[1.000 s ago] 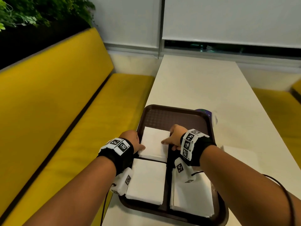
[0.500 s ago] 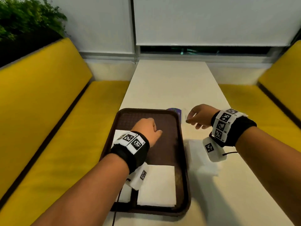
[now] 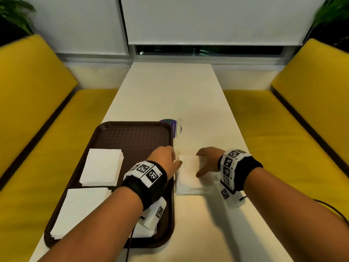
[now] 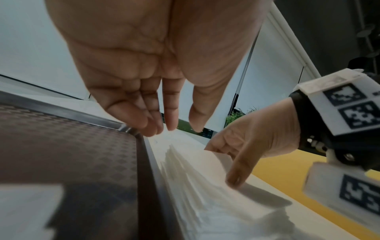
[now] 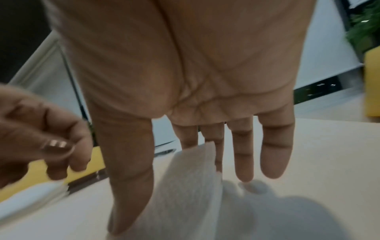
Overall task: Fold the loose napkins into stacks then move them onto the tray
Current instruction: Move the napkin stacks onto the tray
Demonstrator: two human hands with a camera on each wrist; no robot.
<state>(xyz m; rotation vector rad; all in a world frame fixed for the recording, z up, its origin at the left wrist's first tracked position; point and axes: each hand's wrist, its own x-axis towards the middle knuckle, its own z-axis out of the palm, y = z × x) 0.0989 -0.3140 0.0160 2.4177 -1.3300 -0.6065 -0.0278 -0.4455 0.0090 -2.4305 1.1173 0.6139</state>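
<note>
Napkins [image 3: 102, 170] lie in folded stacks on the brown tray [image 3: 132, 137] at left; beside its right rim, a loose stack [image 3: 189, 178] sits on the worktop [image 3: 170, 95] between left hand [image 3: 164, 159] and right hand [image 3: 207, 159], both grips spread, thumb touching it.
</note>
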